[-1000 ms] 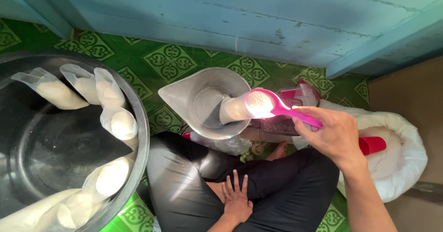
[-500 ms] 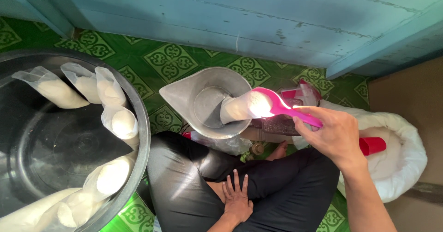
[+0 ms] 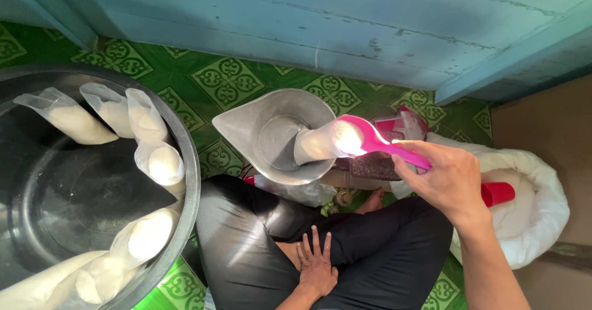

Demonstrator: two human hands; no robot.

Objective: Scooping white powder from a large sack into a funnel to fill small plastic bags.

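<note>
Both hands belong to someone sitting cross-legged on the green patterned floor [image 3: 234, 76]. Their right hand [image 3: 445, 180] is closed around the handle of a pink scoop [image 3: 370, 142]; their left hand [image 3: 316, 267] lies open and flat on the black trousers, holding nothing.

Biggest thing in sight is the dark round basin [image 3: 92, 187] at the left, with small filled plastic bags [image 3: 151, 156] of white powder leaning round its inner wall. At the right sits a white sack [image 3: 536, 217] of the same powder, a red cup [image 3: 498, 193] lying in its mouth. Between them, far of the knees, stands a metal funnel-shaped pan [image 3: 259, 131], and a little bag [image 3: 314, 145] rests in it with its open mouth touching the scoop's bowl.

That scoop looks light and stiff, best gripped well back on the handle as it is now. I would judge the bag soft, slippery and ready to slump, so it wants holding at the neck.
</note>
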